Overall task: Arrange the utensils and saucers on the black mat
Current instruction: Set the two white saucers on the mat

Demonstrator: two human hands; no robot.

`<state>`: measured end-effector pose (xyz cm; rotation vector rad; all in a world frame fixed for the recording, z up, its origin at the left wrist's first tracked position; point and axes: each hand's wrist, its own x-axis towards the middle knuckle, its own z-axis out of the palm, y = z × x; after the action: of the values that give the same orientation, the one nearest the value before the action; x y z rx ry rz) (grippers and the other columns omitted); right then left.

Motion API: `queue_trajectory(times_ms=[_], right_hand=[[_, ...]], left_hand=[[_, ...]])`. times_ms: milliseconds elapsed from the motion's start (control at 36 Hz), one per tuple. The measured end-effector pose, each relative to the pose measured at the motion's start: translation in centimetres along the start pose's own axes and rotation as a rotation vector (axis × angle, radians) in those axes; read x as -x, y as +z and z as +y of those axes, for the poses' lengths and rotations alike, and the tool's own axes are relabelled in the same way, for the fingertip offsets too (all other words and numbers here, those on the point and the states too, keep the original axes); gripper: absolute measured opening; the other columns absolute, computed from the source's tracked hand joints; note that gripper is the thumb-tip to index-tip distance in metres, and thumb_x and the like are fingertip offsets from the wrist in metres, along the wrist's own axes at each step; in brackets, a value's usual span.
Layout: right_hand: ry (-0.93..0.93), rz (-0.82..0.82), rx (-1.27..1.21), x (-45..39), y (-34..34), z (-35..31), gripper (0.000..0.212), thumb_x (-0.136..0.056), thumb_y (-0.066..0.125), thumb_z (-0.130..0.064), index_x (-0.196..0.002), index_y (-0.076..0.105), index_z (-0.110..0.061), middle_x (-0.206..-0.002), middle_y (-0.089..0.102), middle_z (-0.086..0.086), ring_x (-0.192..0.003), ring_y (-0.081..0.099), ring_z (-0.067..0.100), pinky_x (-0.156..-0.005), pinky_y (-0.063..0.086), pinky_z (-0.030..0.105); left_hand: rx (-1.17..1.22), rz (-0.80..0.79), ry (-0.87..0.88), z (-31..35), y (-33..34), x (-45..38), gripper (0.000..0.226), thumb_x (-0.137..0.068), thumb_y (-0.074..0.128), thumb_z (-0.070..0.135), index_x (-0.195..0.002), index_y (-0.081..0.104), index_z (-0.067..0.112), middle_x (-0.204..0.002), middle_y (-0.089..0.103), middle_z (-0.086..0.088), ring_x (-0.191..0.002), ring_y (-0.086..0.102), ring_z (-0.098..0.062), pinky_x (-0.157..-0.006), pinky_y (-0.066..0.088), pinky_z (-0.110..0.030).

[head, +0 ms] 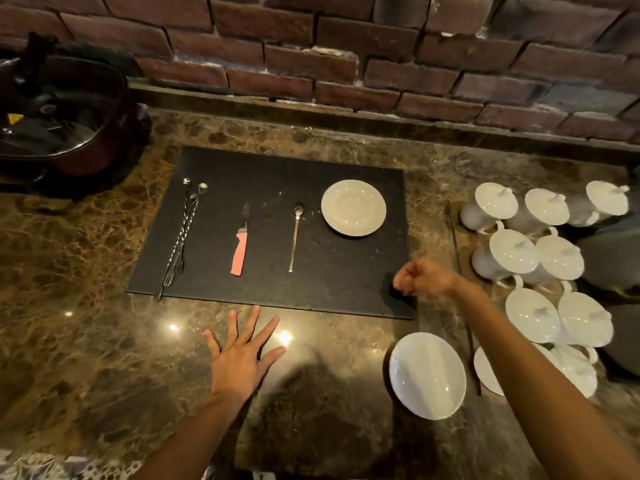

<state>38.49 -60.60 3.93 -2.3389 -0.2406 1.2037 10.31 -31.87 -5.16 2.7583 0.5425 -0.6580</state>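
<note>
A black mat (346,282) lies on the marble counter. On it, left to right, lie two long twisted bar spoons with fork ends (180,237), a pink-handled knife (240,244), a slim spoon (295,233) and a white saucer (353,207). A second white saucer (427,375) rests on the counter off the mat's front right corner. My left hand (239,355) lies flat with fingers spread on the counter just in front of the mat. My right hand (420,277) hovers blurred over the mat's front right corner, fingers loosely curled, nothing visible in it.
Several white lidded cups (540,258) crowd the right side, with another saucer (488,370) under them. A dark red pot (62,116) stands at the back left. A brick wall (346,46) closes off the back.
</note>
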Motion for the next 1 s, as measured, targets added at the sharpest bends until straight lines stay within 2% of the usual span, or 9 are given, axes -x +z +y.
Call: queue_trajectory(times_ms=[83, 167, 306, 500, 639, 778, 861, 944, 1000], right_hand=[[0.043, -0.143, 0.211, 2.4, 1.3, 2.2, 0.021, -0.087, 0.073, -0.021, -0.105, 0.072, -0.011, -0.102, 0.072, 0.005, -0.099, 0.066, 0.021, -0.095, 0.053, 0.035], [0.078, -0.187, 0.319, 3.8, 3.2, 4.2, 0.03, -0.085, 0.075, -0.026, -0.113, 0.071, -0.017, -0.114, 0.069, 0.003, -0.109, 0.063, 0.021, -0.102, 0.049, 0.034], [-0.002, 0.002, 0.4, 4.6, 5.3, 6.5, 0.02, -0.093, 0.064, -0.022, -0.11, 0.074, -0.017, -0.112, 0.07, 0.005, -0.102, 0.064, 0.021, -0.091, 0.051, 0.029], [-0.084, 0.08, 0.36, 4.2, 5.8, 6.5, 0.017, -0.093, 0.063, -0.021, -0.104, 0.076, -0.017, -0.107, 0.071, 0.004, -0.091, 0.061, 0.014, -0.084, 0.048, 0.023], [-0.034, 0.267, 0.141, 2.6, 5.7, 5.2, 0.016, -0.093, 0.064, -0.02, -0.099, 0.075, -0.01, -0.097, 0.071, 0.007, -0.085, 0.062, 0.016, -0.076, 0.046, 0.026], [0.096, 0.406, -0.163, 0.6, 5.9, 3.0, 0.014, -0.092, 0.065, -0.017, -0.091, 0.073, -0.006, -0.091, 0.068, 0.009, -0.088, 0.063, 0.022, -0.081, 0.054, 0.037], [0.198, 0.462, -0.406, -0.6, 6.2, 1.6, 0.016, -0.09, 0.066, -0.011, -0.074, 0.066, -0.011, -0.087, 0.065, 0.01, -0.085, 0.061, 0.022, -0.079, 0.056, 0.041], [0.24, 0.502, -0.549, -1.7, 6.5, 0.6, 0.017, -0.09, 0.063, -0.006, -0.072, 0.063, -0.006, -0.091, 0.065, 0.016, -0.089, 0.062, 0.026, -0.083, 0.06, 0.046], [0.241, 0.528, -0.601, -2.2, 6.8, 0.1, 0.018, -0.089, 0.061, -0.002, -0.07, 0.062, -0.004, -0.091, 0.064, 0.017, -0.087, 0.063, 0.027, -0.079, 0.06, 0.046]], left_hand=[[0.018, 0.002, -0.002, 0.0, -0.1, 0.0, 0.087, -0.066, -0.016, 0.088, -0.147, -0.011, 0.06, -0.162, -0.026, 0.016, -0.153, -0.025, -0.028, -0.119, -0.009, -0.07], [0.004, -0.023, -0.011, 0.3, -0.3, 0.0, 0.084, -0.073, -0.011, 0.089, -0.151, -0.01, 0.058, -0.162, -0.027, 0.016, -0.154, -0.024, -0.029, -0.119, -0.007, -0.071], [0.024, -0.04, -0.024, 0.8, -0.7, 0.2, 0.07, -0.092, 0.02, 0.076, -0.156, 0.002, 0.055, -0.168, -0.02, 0.013, -0.156, -0.021, -0.03, -0.12, -0.003, -0.073], [0.006, -0.055, -0.036, 1.2, -0.8, 0.5, 0.071, -0.093, 0.018, 0.075, -0.155, -0.006, 0.053, -0.168, -0.023, 0.011, -0.156, -0.022, -0.03, -0.117, 0.0, -0.075], [-0.003, -0.07, -0.04, 1.2, -0.8, 0.5, 0.07, -0.094, 0.019, 0.076, -0.155, -0.008, 0.054, -0.168, -0.023, 0.012, -0.156, -0.022, -0.029, -0.117, 0.003, -0.077], [-0.008, -0.082, -0.06, 1.3, -0.5, 0.5, 0.07, -0.094, 0.018, 0.075, -0.154, -0.012, 0.054, -0.168, -0.024, 0.012, -0.156, -0.023, -0.029, -0.115, 0.004, -0.079], [-0.009, -0.075, -0.061, 1.3, -0.4, 0.5, 0.071, -0.093, 0.018, 0.076, -0.154, -0.011, 0.055, -0.168, -0.024, 0.012, -0.156, -0.023, -0.029, -0.115, 0.004, -0.079], [0.002, -0.075, -0.06, 1.3, -0.3, 0.5, 0.07, -0.093, 0.018, 0.076, -0.154, -0.01, 0.055, -0.167, -0.025, 0.013, -0.155, -0.024, -0.028, -0.114, 0.003, -0.078], [0.005, -0.072, -0.062, 1.3, -0.2, 0.5, 0.07, -0.094, 0.018, 0.075, -0.154, -0.011, 0.055, -0.167, -0.027, 0.014, -0.155, -0.024, -0.028, -0.114, 0.003, -0.079]])
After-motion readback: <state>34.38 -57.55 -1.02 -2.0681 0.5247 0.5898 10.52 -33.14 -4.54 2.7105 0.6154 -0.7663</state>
